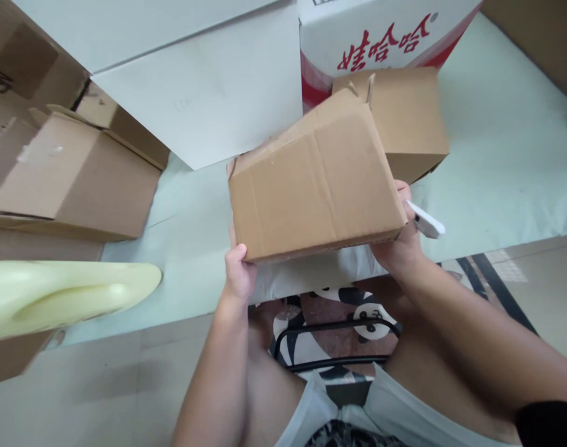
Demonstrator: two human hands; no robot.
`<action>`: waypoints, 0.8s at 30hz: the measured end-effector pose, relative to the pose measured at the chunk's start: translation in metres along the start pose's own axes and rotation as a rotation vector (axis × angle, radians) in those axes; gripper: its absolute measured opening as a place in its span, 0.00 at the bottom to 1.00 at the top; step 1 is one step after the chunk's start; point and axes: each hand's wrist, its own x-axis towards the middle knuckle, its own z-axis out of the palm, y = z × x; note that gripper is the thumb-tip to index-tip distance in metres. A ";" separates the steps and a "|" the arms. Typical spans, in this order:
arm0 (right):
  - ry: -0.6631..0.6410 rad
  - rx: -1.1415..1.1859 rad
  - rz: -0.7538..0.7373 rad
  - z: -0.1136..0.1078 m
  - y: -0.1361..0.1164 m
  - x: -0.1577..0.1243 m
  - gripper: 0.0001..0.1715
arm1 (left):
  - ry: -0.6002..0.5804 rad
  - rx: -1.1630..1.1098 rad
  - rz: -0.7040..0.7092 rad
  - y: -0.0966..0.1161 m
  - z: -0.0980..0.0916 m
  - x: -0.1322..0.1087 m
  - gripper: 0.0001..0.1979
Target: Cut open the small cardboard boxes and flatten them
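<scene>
I hold a brown cardboard box (pixel 306 186) tilted over the front edge of the table. My left hand (pixel 240 270) is closed on its lower left corner, the thumb against the front face. At the right end, my right hand (pixel 401 242) grips the box, its fingers partly hidden behind it. A slim white tool (pixel 428 222), perhaps a utility knife, sticks out of that same hand to the right. Directly behind the held box is a second brown cardboard box (pixel 399 112), partly covered by it.
Large white box (pixel 209 93) and a white-and-red printed box (pixel 376 49) stand at the back of the pale green table cloth (pixel 502 167). Brown cartons (pixel 107 180) stack up on the left. A pale yellow smooth object (pixel 79 295) juts in there. My legs are below the table edge.
</scene>
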 end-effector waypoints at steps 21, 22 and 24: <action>-0.174 0.008 0.258 0.006 -0.010 -0.003 0.35 | -0.033 -0.206 0.044 0.025 -0.001 0.003 0.18; -0.186 0.025 0.235 0.006 -0.012 -0.002 0.36 | -0.031 -0.177 0.029 0.025 -0.002 0.003 0.18; -0.236 0.031 0.188 0.005 -0.015 -0.001 0.38 | -0.021 -0.134 0.004 0.025 -0.004 0.005 0.19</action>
